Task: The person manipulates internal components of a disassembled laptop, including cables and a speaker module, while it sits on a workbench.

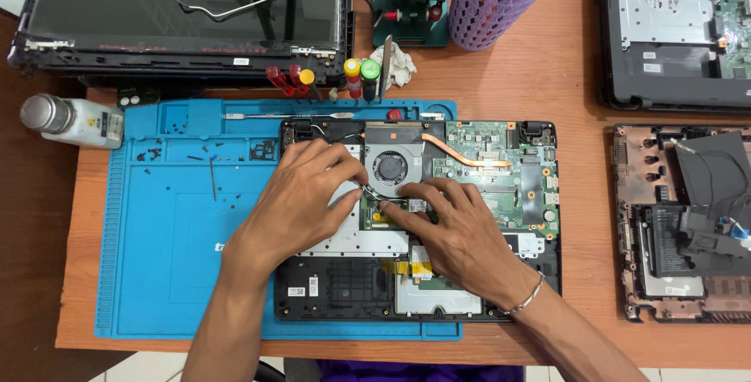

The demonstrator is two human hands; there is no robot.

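An opened laptop (pixel 469 218) lay with its insides bare on a blue work mat (pixel 156 225), near the middle of a wooden table (pixel 547 77). Both hands rested on it, just near of the round fan (pixel 389 168). The left hand (pixel 301 202) lay over the silver plate left of the fan, fingers curled narrow, their tips pinching at thin wires (pixel 368 188) by the fan's near edge. The right hand (pixel 458 233) came in from the right, fingers stretched and close together, its tips pressing on a small card (pixel 391 208) on the green board (pixel 501 171); whether they held anything could not be told. A copper pipe (pixel 461 155) ran right from the fan. Small screws (pixel 168 151) lay scattered on the mat's far left. A purple basket (pixel 501 3) stood at the far side, and a white bottle (pixel 74 120) lay far left.
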